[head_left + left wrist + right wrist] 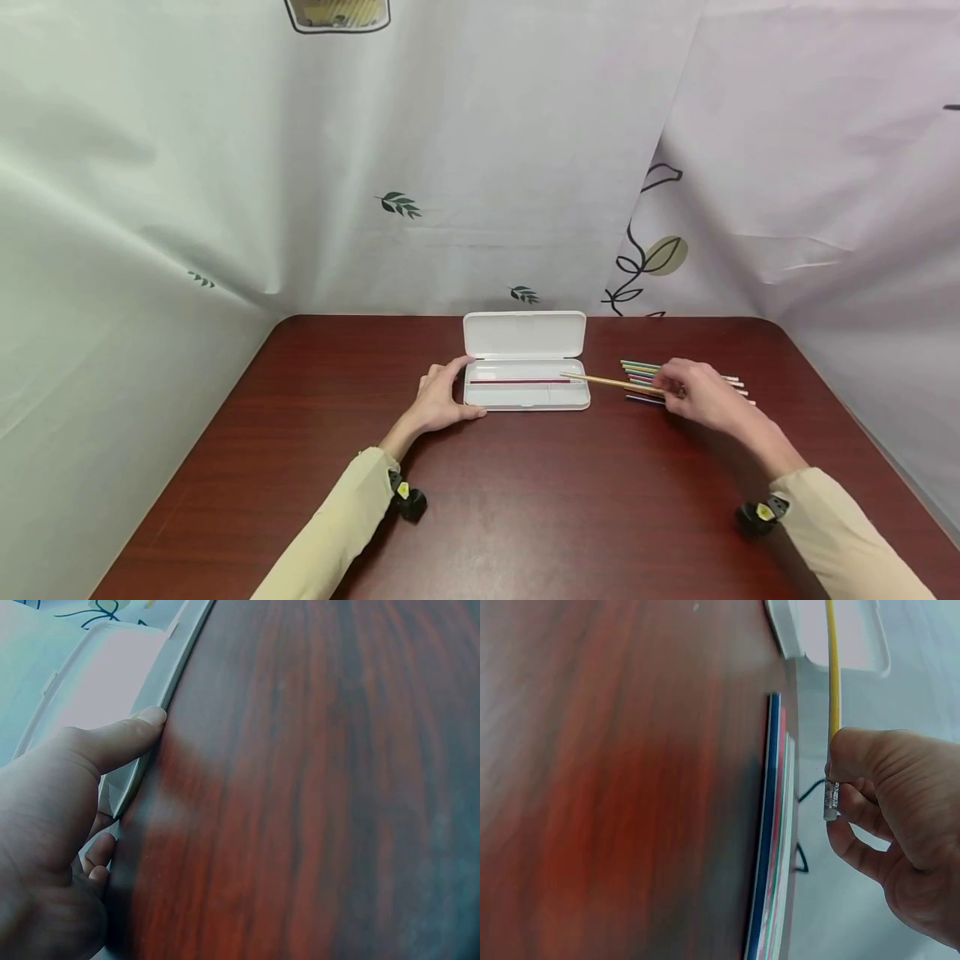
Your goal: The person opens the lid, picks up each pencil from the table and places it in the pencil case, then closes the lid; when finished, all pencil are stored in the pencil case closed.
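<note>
A white pencil case [528,407] lies on the table with its lid [525,335] raised at the back. Inside it, a dark red pencil [517,382] runs lengthwise. My left hand [435,403] grips the case's left end, thumb [139,735] at the front edge and fingers round the far side. Between thumb and fingers, my right hand [699,395] pinches a yellow pencil [835,682] near its eraser end [831,802]. The yellow pencil's far tip reaches over the case's right part. Beneath the right hand lie several pencils [769,787] of different colours, partly hidden by it.
The dark red-brown wooden table [555,508] carries everything. A pale patterned cloth [487,167] hangs behind its back edge. Each wrist wears a small black camera, the left camera [408,502] and the right camera [757,517], over cream sleeves.
</note>
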Demonstrator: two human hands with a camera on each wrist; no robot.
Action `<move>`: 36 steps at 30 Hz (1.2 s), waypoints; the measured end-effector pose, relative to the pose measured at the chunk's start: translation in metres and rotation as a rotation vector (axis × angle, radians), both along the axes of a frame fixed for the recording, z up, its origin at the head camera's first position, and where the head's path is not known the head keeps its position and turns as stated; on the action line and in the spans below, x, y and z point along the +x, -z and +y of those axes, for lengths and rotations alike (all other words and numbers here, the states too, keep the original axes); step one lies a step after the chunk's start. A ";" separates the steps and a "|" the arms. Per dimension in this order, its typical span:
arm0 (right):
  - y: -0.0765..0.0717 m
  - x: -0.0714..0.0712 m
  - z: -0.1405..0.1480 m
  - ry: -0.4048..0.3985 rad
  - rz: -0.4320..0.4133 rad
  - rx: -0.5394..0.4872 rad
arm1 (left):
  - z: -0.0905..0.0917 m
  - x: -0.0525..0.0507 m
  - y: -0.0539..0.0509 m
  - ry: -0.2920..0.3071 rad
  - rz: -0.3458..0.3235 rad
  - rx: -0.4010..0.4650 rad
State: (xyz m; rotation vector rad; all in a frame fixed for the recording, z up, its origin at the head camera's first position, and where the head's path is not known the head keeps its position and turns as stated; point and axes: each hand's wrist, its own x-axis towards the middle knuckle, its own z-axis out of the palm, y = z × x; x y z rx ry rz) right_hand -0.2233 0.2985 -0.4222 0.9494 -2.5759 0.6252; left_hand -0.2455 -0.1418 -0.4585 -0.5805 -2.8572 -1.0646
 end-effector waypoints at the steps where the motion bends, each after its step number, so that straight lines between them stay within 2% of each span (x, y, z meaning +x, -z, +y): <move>1: 0.000 -0.002 -0.003 -0.010 0.011 0.001 | 0.000 0.000 0.000 -0.002 -0.002 0.000; 5: -0.001 -0.010 -0.017 -0.051 0.021 -0.001 | 0.000 0.000 0.002 -0.010 -0.015 -0.007; 16: -0.009 -0.028 -0.057 -0.045 -0.122 0.043 | 0.001 -0.001 0.002 0.005 0.001 0.001; 25: -0.009 -0.039 -0.081 -0.095 -0.138 0.051 | 0.001 -0.002 0.002 0.003 0.004 -0.012; 36: -0.008 -0.044 -0.098 -0.143 -0.127 0.054 | 0.000 -0.002 0.004 -0.003 -0.004 -0.019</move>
